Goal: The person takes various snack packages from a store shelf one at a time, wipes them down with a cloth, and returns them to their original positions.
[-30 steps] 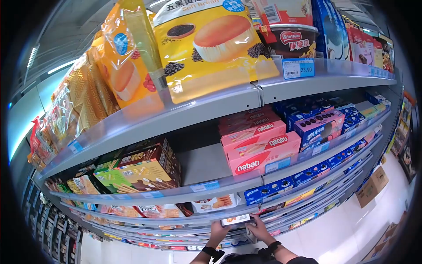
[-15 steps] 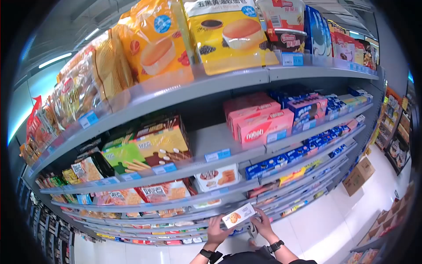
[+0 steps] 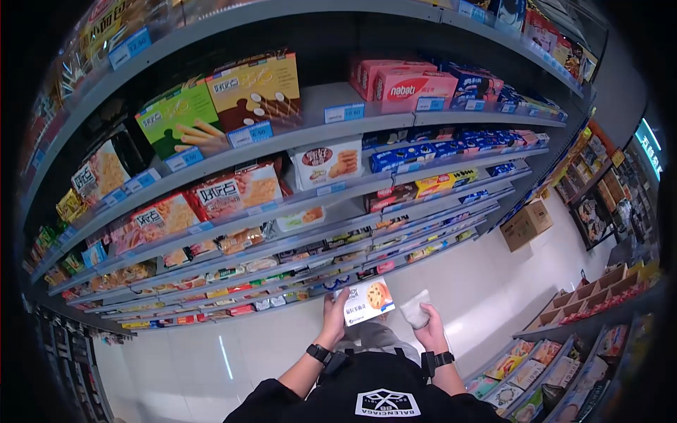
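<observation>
My left hand grips a white cookie box by its left edge. A round chocolate-chip cookie is printed on the face turned toward me. In my right hand, just right of the box and apart from it, is a folded whitish cloth, pinched between thumb and fingers. Both hands are low in front of my body, over the floor and close to the lower shelves. Part of the left fingers is hidden behind the box.
A long grey shelf unit of snacks curves across the front, with pink nabati boxes and green and brown biscuit boxes on it. A cardboard carton stands on the floor at right. A rack of packets is at lower right.
The view has tilted downward. My right hand has left the box and now shows the cloth to its right. The box has turned, and its printed cookie faces me more fully.
</observation>
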### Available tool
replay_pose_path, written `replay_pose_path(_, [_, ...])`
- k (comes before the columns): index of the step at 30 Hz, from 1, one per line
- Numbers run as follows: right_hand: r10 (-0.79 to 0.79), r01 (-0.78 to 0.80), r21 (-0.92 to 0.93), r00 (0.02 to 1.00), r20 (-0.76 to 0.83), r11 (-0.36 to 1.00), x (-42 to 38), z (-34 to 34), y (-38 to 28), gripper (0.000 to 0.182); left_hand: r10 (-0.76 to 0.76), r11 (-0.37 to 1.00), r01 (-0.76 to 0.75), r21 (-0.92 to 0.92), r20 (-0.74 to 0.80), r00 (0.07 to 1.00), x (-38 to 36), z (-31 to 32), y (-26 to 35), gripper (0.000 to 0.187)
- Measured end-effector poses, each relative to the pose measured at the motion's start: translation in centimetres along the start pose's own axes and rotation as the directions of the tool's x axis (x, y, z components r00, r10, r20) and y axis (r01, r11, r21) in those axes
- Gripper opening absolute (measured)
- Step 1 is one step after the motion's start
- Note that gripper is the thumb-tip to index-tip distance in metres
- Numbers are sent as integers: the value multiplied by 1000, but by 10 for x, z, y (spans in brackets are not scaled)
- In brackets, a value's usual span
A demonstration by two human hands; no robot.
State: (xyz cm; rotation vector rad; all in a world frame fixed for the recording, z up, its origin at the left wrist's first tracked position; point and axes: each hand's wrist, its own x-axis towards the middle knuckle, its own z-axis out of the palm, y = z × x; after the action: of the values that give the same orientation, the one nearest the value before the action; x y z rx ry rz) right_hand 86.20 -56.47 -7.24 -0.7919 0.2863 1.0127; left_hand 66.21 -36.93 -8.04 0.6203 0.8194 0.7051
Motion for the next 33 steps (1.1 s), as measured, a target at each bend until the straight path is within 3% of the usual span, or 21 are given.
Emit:
replay_pose_path(1, [-142, 137, -74, 988, -57, 988, -8, -8, 0, 34, -19, 999, 20, 35, -14, 1000, -6, -1, -6, 70])
replay_pose_path(2, [-139, 133, -81, 988, -67, 988, -15, -15, 0, 34, -32, 997, 34, 71, -27, 999, -13, -3, -11, 73])
replay_pose_path(4, [-429, 381, -306, 897, -105, 872, -25, -1, -7, 37, -35, 995, 36, 90, -11, 999, -32, 2, -17, 72])
replay_pose_path(6, [-501, 414, -399, 854, -140, 818, -35, 22, 1, 35, -29, 993, 28, 111, 9, 1000, -48, 10, -24, 72])
replay_pose_path(8, [-679, 653, -688, 663, 316, 317, -44, 38, 16, 28, -33, 989, 28, 142, 36, 999, -63, 17, -34, 65])
replay_pose_path(10, [-528, 709, -703, 615, 586, 45, -61, 49, 32, 28, -26, 987, 15, 161, 62, 998, -80, 25, -38, 59])
replay_pose_path(12, [-286, 699, -519, 434, 854, -492, -85, 58, 37, 36, 17, 998, -18, 57, 15, 1000, -95, 36, -45, 58])
replay_pose_path(15, [-190, 808, -431, 387, 902, -401, -115, 49, 40, 48, 125, 989, -129, -71, -62, 990, -110, 44, -57, 55])
replay_pose_path(18, [-81, 862, -387, 383, 920, -328, -149, 26, 21, 44, 129, 984, -144, -108, -140, 982, -136, 51, -66, 51])
replay_pose_path(24, [-46, 891, -339, 341, 939, -302, -202, -49, -10, 50, 191, 975, -202, -93, -116, 975, -220, 67, -104, 43])
replay_pose_path(26, [-213, 822, -457, 406, 889, -339, -210, -75, -11, 51, 251, 967, -251, 37, 13, 968, -251, 66, -115, 41])
replay_pose_path(27, [-212, 829, -452, 401, 891, -330, -216, -83, -9, 51, 282, 952, -283, 113, 20, 959, -264, 65, -122, 41])
replay_pose_path(29, [-383, 791, -534, 413, 826, -299, -226, -92, -6, 52, 285, 943, -287, 169, 39, 958, -287, 65, -135, 41])
replay_pose_path(31, [-348, 789, -519, 409, 843, -329, -240, -93, -3, 52, 257, 916, -257, 309, 40, 966, -307, 64, -142, 41])
replay_pose_path(33, [-317, 782, -512, 414, 853, -356, -259, -92, 5, 52, 267, 933, -261, 249, 7, 964, -314, 61, -147, 42])
